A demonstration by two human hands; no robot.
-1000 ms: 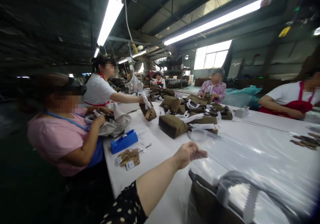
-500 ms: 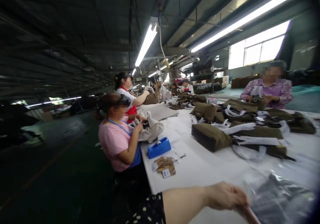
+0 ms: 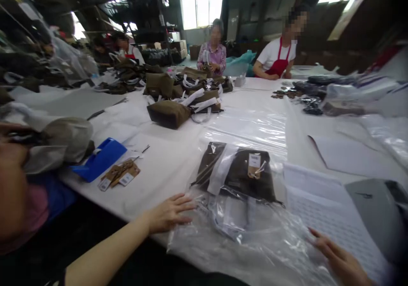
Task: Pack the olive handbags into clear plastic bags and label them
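In front of me lies a clear plastic bag (image 3: 270, 230) with a dark brown-olive fabric bag (image 3: 251, 175) inside it. A white strip (image 3: 223, 169) crosses the fabric, and a brown hang tag (image 3: 254, 166) with a white barcode label lies on top. My left hand (image 3: 172, 214) rests palm down, fingers stretched, at the left edge of the plastic. At its right edge is my right hand (image 3: 339, 254), fingers extended and touching or almost touching the film; its thumb is not clearly visible.
A blue tape dispenser (image 3: 98, 160) and several tags (image 3: 119, 175) lie to the left. Printed sheets (image 3: 328, 218) and a grey device (image 3: 376, 218) stand right. Olive bags (image 3: 170, 114) are piled further back. Co-workers sit or stand around the table, one close at left.
My view has swung right and down onto the plastic bag. My left hand, earlier closed near the plastic, now lies flat on it. My right hand has come into view.
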